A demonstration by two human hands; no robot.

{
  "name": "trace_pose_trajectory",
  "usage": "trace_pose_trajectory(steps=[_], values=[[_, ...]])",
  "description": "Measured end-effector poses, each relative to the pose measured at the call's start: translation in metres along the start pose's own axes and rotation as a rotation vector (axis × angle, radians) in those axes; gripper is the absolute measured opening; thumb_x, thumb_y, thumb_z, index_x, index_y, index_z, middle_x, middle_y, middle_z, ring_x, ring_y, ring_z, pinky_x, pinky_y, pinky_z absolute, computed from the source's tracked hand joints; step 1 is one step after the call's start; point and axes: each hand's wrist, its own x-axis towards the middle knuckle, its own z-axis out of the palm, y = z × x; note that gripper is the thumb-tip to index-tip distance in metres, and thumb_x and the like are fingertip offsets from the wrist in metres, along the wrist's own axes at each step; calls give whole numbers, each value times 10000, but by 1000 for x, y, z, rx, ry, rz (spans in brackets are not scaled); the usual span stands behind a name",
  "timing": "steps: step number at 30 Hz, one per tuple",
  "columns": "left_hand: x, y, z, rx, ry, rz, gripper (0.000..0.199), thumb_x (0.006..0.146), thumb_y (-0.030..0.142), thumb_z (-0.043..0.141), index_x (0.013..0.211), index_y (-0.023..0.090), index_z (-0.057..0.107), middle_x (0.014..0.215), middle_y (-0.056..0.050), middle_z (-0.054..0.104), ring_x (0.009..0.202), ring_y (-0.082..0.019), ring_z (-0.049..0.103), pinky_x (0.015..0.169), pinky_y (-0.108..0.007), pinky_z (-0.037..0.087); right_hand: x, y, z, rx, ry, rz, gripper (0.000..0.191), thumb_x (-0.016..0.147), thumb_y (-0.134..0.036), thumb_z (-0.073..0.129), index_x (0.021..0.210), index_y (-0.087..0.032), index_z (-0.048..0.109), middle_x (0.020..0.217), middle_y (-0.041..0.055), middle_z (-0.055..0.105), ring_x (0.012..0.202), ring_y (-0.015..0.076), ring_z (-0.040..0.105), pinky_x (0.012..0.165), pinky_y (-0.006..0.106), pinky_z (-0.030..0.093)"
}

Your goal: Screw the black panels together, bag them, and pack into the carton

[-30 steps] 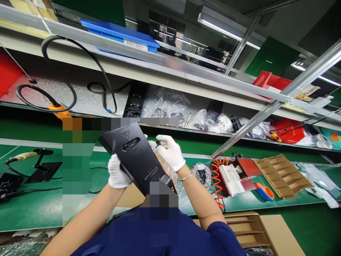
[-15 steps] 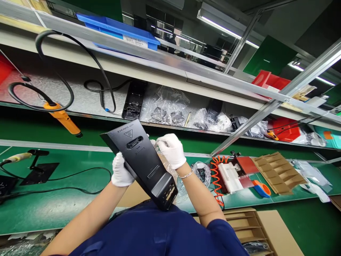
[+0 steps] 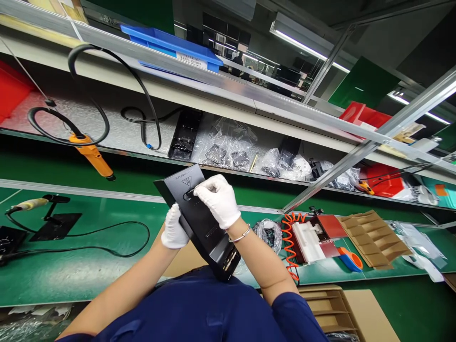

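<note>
Black housing (image 3: 199, 218): slanting above the counter's (image 3: 53, 275) near edge, left hand (image 3: 175, 229) gripping its side. Right hand (image 3: 219, 202): fingertips pinching closed at the oval slot (image 3: 187, 194), any piece hiding. Slot work: proceeding, remainder not showing.

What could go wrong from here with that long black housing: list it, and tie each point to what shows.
1. The long black rectangular housing might slip: the left hand, in a white fabric glove, grips one edge while it tilts above the green workbench.
2. The right hand, in a matching glove, has its fingertips at the housing's oval opening; the fabric could snag on the rim.
</note>
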Motion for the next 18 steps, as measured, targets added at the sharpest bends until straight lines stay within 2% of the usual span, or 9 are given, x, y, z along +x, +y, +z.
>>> trace_pose_trajectory(steps=[3, 7, 11, 13, 15, 18], values=[[1, -1, -1, -21, 29, -12, 466, 663, 683, 722, 861, 263, 753, 934, -33, 787, 1034, -261, 721, 920, -343, 615, 1, 7, 5, -55, 36, 24, 165, 749, -127, 691, 610, -210, 661, 749, -43, 590, 766, 110, 557, 746, 235, 467], [2, 3, -1, -60, 7, -87, 501, 634, 670, 759, 942, 275, 760, 994, -38, 793, 982, -249, 738, 813, -318, 634, 5, 12, 6, -71, 35, 74, 164, 759, -119, 668, 621, -207, 668, 769, -41, 582, 776, 107, 562, 760, 234, 466], [2, 6, 4, -100, 16, -113, 553, 553, 654, 826, 949, 274, 755, 990, -29, 792, 962, -235, 736, 803, -290, 631, 15, 15, 10, -123, 27, 117, 125, 732, -139, 700, 639, -198, 641, 822, -33, 593, 788, 110, 574, 797, 246, 498], [2, 6, 6, -103, 20, -107, 579, 539, 667, 831, 938, 255, 750, 982, -36, 787, 994, -240, 727, 828, -286, 624, 19, 20, 15, -138, 72, 130, 119, 687, -123, 730, 721, -197, 642, 939, -22, 637, 841, 114, 601, 859, 257, 520], [3, 6, 7, -105, 7, -121, 596, 564, 676, 818, 959, 236, 744, 1008, -47, 779, 1074, -259, 707, 886, -302, 613, 22, 28, 19, -130, 99, 154, 230, 671, -117, 737, 871, -205, 666, 1083, -2, 673, 939, 133, 637, 942, 283, 531], [3, 6, 8, -111, -33, -159, 634, 641, 689, 771, 1059, 215, 727, 1119, -67, 758, 1230, -298, 641, 1028, -371, 569, 23, 44, 24, -61, 32, 181, 390, 746, -152, 684, 1127, -230, 664, 1229, 22, 693, 1104, 160, 663, 1048, 322, 521]])
